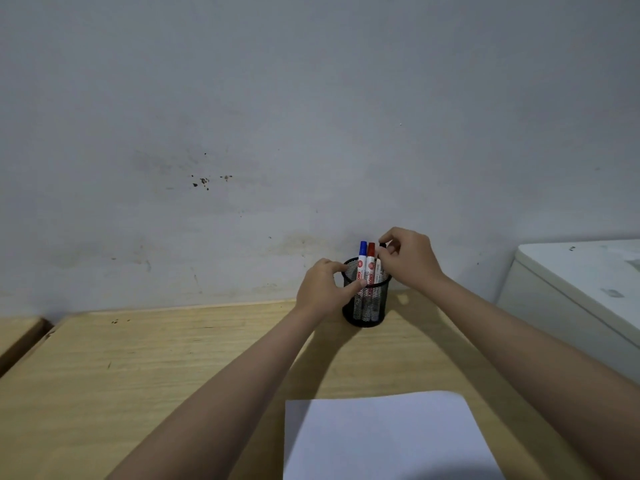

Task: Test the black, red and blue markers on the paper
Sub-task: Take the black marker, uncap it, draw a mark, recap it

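A black mesh pen holder [370, 308] stands at the back of the wooden desk against the wall. Upright in it are a blue-capped marker [362, 252], a red-capped marker [371, 252] and a black-capped marker [381, 252]. My left hand [320, 287] grips the holder's rim from the left, thumb across its front. My right hand [408, 259] pinches the black marker's cap from the right, partly hiding that marker. A blank white sheet of paper [384, 438] lies near me on the desk.
The wooden desk [156, 368] ends at the stained grey wall [277, 133]. A white cabinet [581, 289] stands to the right of the desk. Another wooden surface [17, 334] sits at the far left, apart by a gap.
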